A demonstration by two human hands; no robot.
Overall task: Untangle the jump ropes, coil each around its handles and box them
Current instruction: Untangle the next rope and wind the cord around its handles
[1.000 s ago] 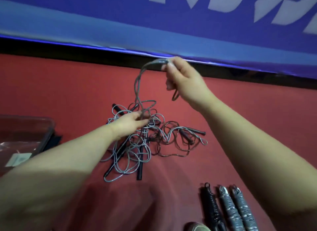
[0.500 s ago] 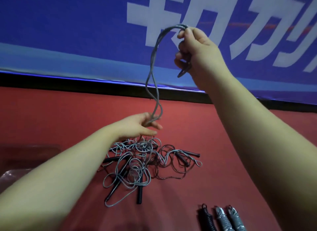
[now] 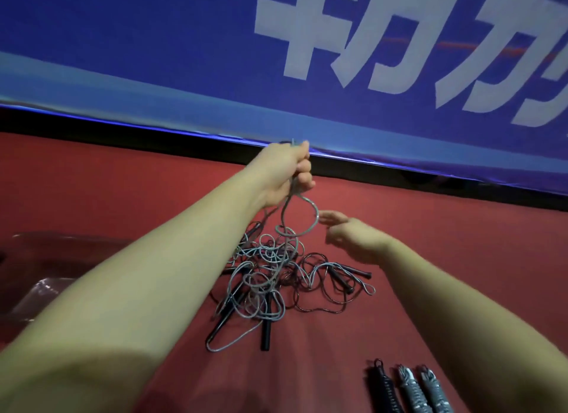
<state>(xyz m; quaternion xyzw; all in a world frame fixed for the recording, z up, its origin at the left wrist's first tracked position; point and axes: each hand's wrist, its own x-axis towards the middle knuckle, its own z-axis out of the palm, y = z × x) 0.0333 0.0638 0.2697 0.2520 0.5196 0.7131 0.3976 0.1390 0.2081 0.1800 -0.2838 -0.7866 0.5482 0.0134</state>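
Left grip (image 3: 289, 173) now fists the grey rope (image 3: 316, 222) aloft; right grip (image 3: 353, 237) has let go, fingers slack, lowered.

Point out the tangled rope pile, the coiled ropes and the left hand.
tangled rope pile (image 3: 268, 276): head view, tangle's middle
coiled ropes (image 3: 410, 391): head view, middle bundle
left hand (image 3: 283, 170): head view, its middle

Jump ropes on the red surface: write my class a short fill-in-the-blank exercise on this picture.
1. The hand gripping the raised grey strand is the person's ___ one.
2. The coiled ropes at the lower right number ___.
3. The tangle lies on a surface coloured ___.
Missing words: left; three; red.
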